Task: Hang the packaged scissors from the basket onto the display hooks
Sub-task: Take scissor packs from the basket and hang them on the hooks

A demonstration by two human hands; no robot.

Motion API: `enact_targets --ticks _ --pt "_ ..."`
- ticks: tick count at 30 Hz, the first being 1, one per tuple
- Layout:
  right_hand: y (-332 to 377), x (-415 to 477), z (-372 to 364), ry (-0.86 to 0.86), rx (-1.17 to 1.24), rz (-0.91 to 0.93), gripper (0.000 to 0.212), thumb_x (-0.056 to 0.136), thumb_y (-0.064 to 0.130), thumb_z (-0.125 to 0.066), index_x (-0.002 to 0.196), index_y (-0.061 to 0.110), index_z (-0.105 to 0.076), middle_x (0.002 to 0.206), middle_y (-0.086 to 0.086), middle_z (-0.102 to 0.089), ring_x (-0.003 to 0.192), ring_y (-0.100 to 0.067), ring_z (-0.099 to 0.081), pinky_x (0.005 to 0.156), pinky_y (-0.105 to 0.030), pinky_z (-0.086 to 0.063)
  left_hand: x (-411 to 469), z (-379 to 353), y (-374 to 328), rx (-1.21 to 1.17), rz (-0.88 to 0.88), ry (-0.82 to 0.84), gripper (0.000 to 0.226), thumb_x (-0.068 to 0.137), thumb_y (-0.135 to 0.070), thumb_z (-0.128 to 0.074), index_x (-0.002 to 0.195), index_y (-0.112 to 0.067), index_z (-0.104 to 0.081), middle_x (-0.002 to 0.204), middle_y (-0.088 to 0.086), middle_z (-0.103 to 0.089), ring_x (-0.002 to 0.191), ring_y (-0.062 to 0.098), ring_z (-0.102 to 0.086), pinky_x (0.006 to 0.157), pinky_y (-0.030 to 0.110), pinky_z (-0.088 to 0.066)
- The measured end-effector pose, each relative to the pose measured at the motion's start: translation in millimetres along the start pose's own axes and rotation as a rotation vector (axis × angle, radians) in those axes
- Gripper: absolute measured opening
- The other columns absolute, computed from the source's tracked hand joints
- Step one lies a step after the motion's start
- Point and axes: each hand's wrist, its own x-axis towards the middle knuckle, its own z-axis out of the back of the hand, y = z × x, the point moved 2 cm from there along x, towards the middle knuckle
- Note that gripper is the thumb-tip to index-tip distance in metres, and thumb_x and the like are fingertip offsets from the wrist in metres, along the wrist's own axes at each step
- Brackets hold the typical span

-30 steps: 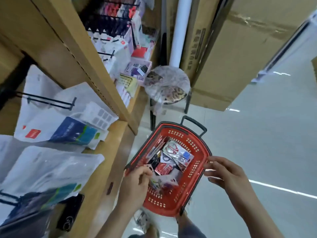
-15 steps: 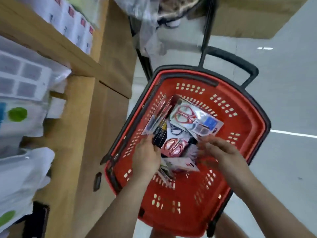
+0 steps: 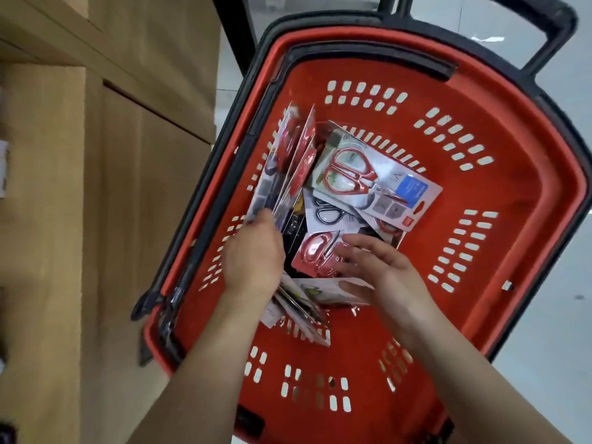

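A red plastic basket (image 3: 480,238) with a black rim fills the view. Several carded scissor packs lie in its bottom; the top one (image 3: 374,177) shows red-handled scissors on a white card with a blue label. More packs (image 3: 285,165) stand on edge along the basket's left wall. My left hand (image 3: 253,254) reaches into that standing stack and grips its lower end. My right hand (image 3: 381,274) hovers with straight, spread fingers over a red blister pack (image 3: 315,251). No display hooks are in view.
A tan wooden shelf unit (image 3: 105,187) stands close on the left of the basket. The basket's black handle (image 3: 554,30) rises at the top right. Pale glossy floor (image 3: 551,315) lies to the right.
The view has closed in on the basket. My right hand came off the basket rim and reached inside over the packs. My left hand stays at the stack on the left.
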Motion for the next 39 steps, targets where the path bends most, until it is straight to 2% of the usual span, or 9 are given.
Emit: enact_targets --ticks 5,11,16,19,23,28,31,33,39 --pt "11 -14 -7 0.181 -0.040 0.034 0.038 0.085 0.026 -0.069 0.122 0.019 -0.064 0.112 -0.004 -0.074 0.103 -0.023 -0.071 0.090 -0.043 -0.055 -66 43 -26 -0.803 0.008 0.159 0.014 0.100 -0.023 -0.052 0.101 -0.032 -0.063 0.081 -0.012 -0.070 0.071 0.001 -0.068 0.056 0.017 -0.052" --pt "23 -22 19 0.102 0.006 0.082 0.037 0.077 0.013 -0.069 0.114 0.012 -0.067 0.103 -0.013 -0.076 0.090 -0.034 -0.074 0.074 -0.044 -0.062 -67 17 -31 -1.315 0.278 0.586 0.015 0.097 -0.028 -0.058 0.106 -0.029 -0.069 0.097 -0.007 -0.077 0.092 0.011 -0.073 0.081 0.035 -0.059" --pt "25 -24 29 -0.005 -0.099 0.139 0.024 0.092 0.006 -0.063 0.113 0.018 -0.066 0.100 -0.004 -0.077 0.087 -0.023 -0.075 0.070 -0.037 -0.063 -49 -6 -21 -1.180 0.328 0.305 0.009 0.096 -0.034 -0.059 0.097 -0.028 -0.067 0.097 -0.008 -0.073 0.093 0.011 -0.069 0.078 0.028 -0.054" --pt "29 -33 41 -0.219 -0.326 0.287 0.014 0.094 0.012 -0.063 0.103 0.022 -0.065 0.090 0.005 -0.075 0.075 -0.006 -0.073 0.061 -0.023 -0.059 -23 -21 -9 -0.647 0.191 0.079 0.022 0.095 -0.028 -0.060 0.117 -0.028 -0.060 0.122 -0.006 -0.061 0.115 0.016 -0.055 0.097 0.036 -0.048" --pt "26 -39 55 -0.396 -0.457 0.333 0.013 0.096 0.015 -0.060 0.104 0.025 -0.057 0.086 0.020 -0.063 0.066 0.013 -0.064 0.048 -0.008 -0.048 11 -48 -11 -0.313 0.150 0.187 0.060 0.093 -0.041 -0.060 0.146 -0.023 -0.038 0.148 0.007 -0.038 0.133 0.029 -0.038 0.106 0.042 -0.038" --pt "21 -37 57 -0.382 -0.423 0.312 0.013 0.096 0.018 -0.059 0.108 0.023 -0.059 0.093 0.014 -0.069 0.074 0.004 -0.070 0.052 -0.014 -0.053 29 -54 -5 0.078 0.061 0.064 0.047 0.091 -0.029 -0.063 0.136 -0.029 -0.050 0.126 0.008 -0.049 0.119 0.028 -0.045 0.092 0.043 -0.044" --pt "20 -43 58 -0.401 -0.424 0.324 0.013 0.097 0.018 -0.057 0.110 0.022 -0.059 0.097 0.010 -0.070 0.077 0.004 -0.069 0.052 -0.013 -0.053 23 -52 -27 0.039 -0.166 -0.081 0.039 0.092 -0.028 -0.060 0.130 -0.024 -0.055 0.127 0.006 -0.048 0.117 0.026 -0.045 0.090 0.039 -0.043" --pt "21 -49 61 -0.410 -0.425 0.322 0.014 0.098 0.014 -0.054 0.109 0.021 -0.059 0.096 0.010 -0.069 0.076 0.008 -0.067 0.050 -0.010 -0.050 16 -63 -55 -0.027 -0.288 0.019 0.043 0.094 -0.036 -0.058 0.134 -0.024 -0.050 0.132 0.004 -0.049 0.123 0.024 -0.043 0.093 0.039 -0.042" --pt "42 -69 78 -0.465 -0.591 0.377 0.035 0.088 0.003 -0.059 0.108 0.032 -0.061 0.090 0.019 -0.067 0.074 0.004 -0.067 0.050 -0.011 -0.049 15 -76 -69 -0.464 0.049 0.183 0.023 0.096 -0.026 -0.059 0.116 -0.018 -0.067 0.111 0.004 -0.068 0.106 0.025 -0.061 0.089 0.040 -0.048"
